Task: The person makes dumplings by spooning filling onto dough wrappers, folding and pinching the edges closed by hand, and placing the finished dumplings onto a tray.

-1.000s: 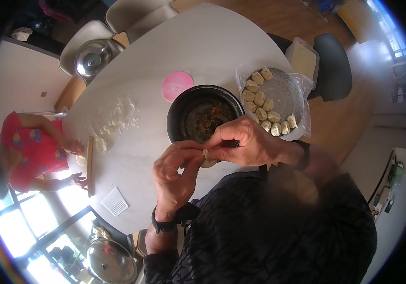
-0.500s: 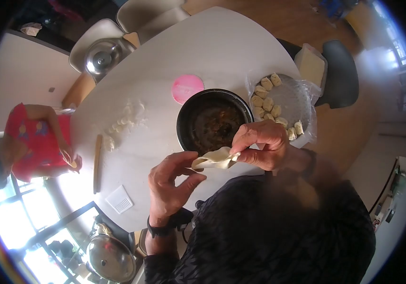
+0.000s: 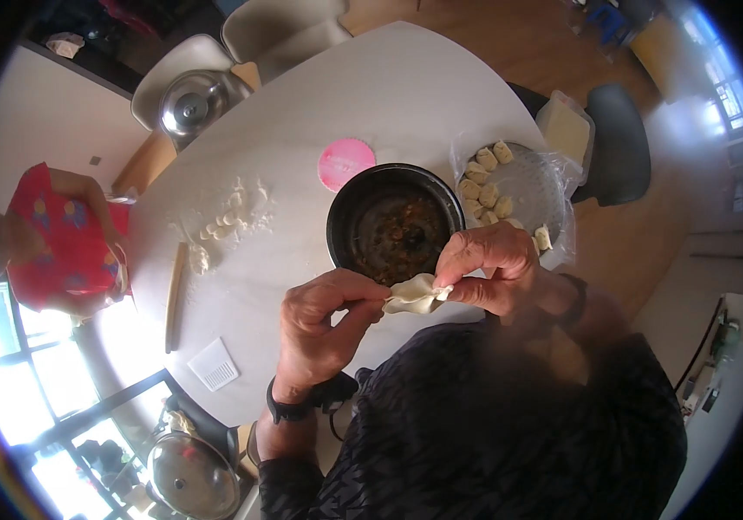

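Between my two hands hangs a pale, pleated dumpling [image 3: 415, 295], held over the near edge of the table. The thumb and fingertips of my left hand [image 3: 324, 325] pinch its left end. My right hand [image 3: 495, 267] pinches the right end, where the dough is bunched. Just beyond them stands a dark round pan [image 3: 396, 221] with brown bits of filling on its bottom. To the right, a round tray [image 3: 532, 186] under clear plastic film holds several finished dumplings [image 3: 478, 172], partly hidden by my right hand.
A pink disc [image 3: 346, 165] lies behind the pan. At the left are floured dough pieces [image 3: 224, 225], a rolling pin [image 3: 175, 297] and a white square card [image 3: 214, 364]. A person in red [image 3: 68, 243] is at the left edge. Chairs [image 3: 285, 35] surround the table [image 3: 415, 87].
My left hand has moved right and closed its pinch on the dumpling's left end, which now looks more closed. The person at the left has shifted their hands.
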Action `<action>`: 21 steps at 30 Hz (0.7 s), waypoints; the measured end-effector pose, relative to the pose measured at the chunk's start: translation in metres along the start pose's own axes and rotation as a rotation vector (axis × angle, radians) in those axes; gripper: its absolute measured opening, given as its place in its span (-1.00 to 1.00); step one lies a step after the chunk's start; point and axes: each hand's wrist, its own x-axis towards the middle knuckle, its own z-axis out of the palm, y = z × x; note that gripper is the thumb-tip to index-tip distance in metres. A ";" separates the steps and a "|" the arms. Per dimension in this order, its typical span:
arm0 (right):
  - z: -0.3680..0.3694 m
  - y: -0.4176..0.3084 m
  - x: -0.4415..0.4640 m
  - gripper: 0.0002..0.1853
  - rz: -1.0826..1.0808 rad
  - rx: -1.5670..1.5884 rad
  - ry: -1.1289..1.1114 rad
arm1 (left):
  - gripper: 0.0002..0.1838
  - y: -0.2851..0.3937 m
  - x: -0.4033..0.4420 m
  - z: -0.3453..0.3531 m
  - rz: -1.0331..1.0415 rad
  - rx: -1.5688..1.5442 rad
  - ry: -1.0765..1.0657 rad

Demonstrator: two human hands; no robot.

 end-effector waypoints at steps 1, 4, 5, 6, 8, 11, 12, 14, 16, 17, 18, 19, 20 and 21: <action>0.001 -0.002 -0.001 -0.87 -0.008 -0.018 -0.001 | -0.87 0.001 -0.002 0.000 0.034 0.032 -0.003; 0.006 -0.009 -0.004 -0.86 -0.027 -0.059 0.002 | -0.83 0.004 -0.010 0.001 0.042 0.048 -0.002; 0.008 -0.013 -0.006 -0.86 -0.026 -0.066 0.007 | -0.81 0.006 -0.012 0.002 0.031 0.038 -0.003; 0.011 -0.016 -0.007 -0.87 -0.024 -0.075 0.015 | -0.81 0.007 -0.014 0.000 0.040 0.008 -0.014; 0.015 -0.024 -0.013 -0.87 -0.020 -0.098 0.033 | -0.79 0.010 -0.019 -0.002 0.057 -0.050 -0.042; 0.024 -0.033 -0.023 -0.87 -0.023 -0.148 0.067 | -0.79 0.023 -0.025 0.007 0.069 -0.046 -0.056; 0.026 -0.036 -0.026 -0.87 -0.028 -0.165 0.077 | -0.78 0.021 -0.024 0.006 0.156 0.005 -0.096; 0.028 -0.042 -0.032 -0.87 -0.048 -0.186 0.088 | -0.77 0.015 -0.022 0.004 0.331 0.112 -0.172; 0.028 -0.049 -0.035 -0.87 -0.060 -0.204 0.092 | -0.77 0.020 -0.025 0.009 0.342 0.136 -0.169; 0.028 -0.053 -0.036 -0.87 -0.059 -0.208 0.090 | -0.78 0.023 -0.027 0.012 0.345 0.150 -0.164; 0.027 -0.056 -0.037 -0.87 -0.056 -0.211 0.086 | -0.78 0.026 -0.030 0.016 0.331 0.162 -0.145; 0.026 -0.057 -0.038 -0.87 -0.066 -0.216 0.085 | -0.79 0.030 -0.033 0.020 0.314 0.174 -0.124; 0.024 -0.057 -0.039 -0.86 -0.076 -0.219 0.083 | -0.80 0.034 -0.035 0.025 0.296 0.186 -0.100; 0.021 -0.058 -0.040 -0.86 -0.086 -0.221 0.080 | -0.80 0.039 -0.037 0.030 0.274 0.160 -0.103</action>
